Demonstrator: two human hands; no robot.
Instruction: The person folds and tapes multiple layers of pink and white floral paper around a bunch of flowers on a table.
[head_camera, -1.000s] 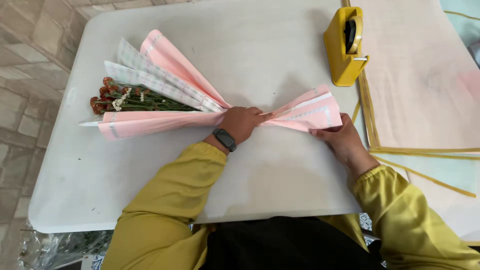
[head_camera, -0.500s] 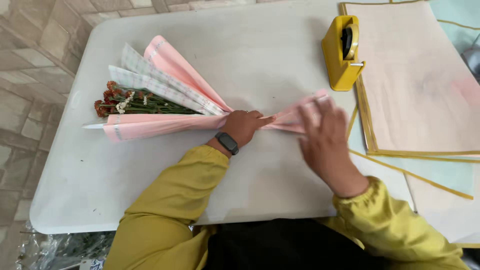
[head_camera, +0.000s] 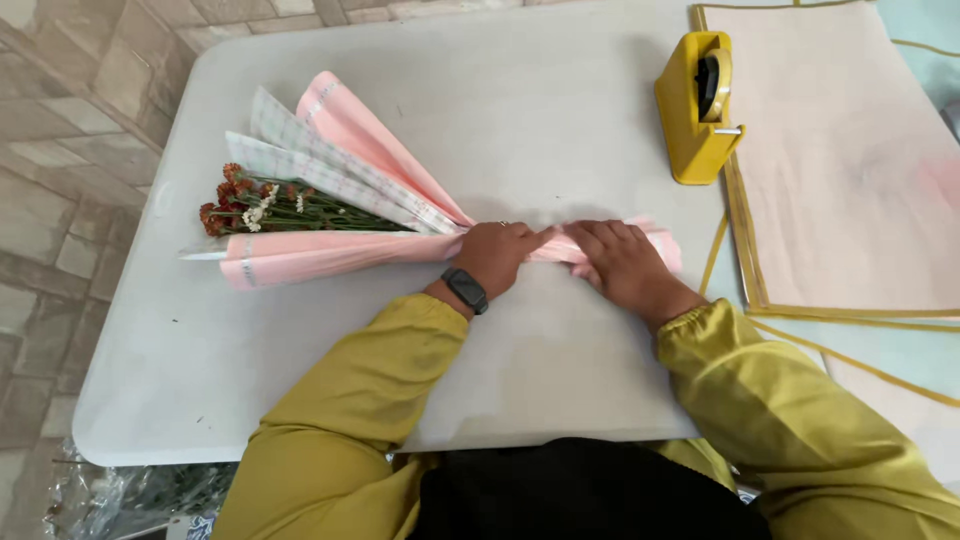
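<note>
I have the bouquet (head_camera: 340, 215) lying on its side on the white counter (head_camera: 520, 110), well to the left of the yellow tape dispenser (head_camera: 697, 105), flower heads pointing away from it. My left hand (head_camera: 500, 255) is closed around the gathered neck of the pink wrapping paper (head_camera: 330, 255), the black wristband (head_camera: 465, 290) just behind it. My right hand (head_camera: 625, 262) lies flat, fingers together, pressing down the tail end of the wrap between the neck and the dispenser. Half a second ago that right hand was lifted and blurred above the tail; now it has come down onto the paper and sits touching the left hand's fingertips. A second ago the tail fanned out wider; it now looks flattened under the palm. The left hand has kept its grip throughout. Pale sheets with yellow edging (head_camera: 840, 170) lie just beyond the dispenser.
</note>
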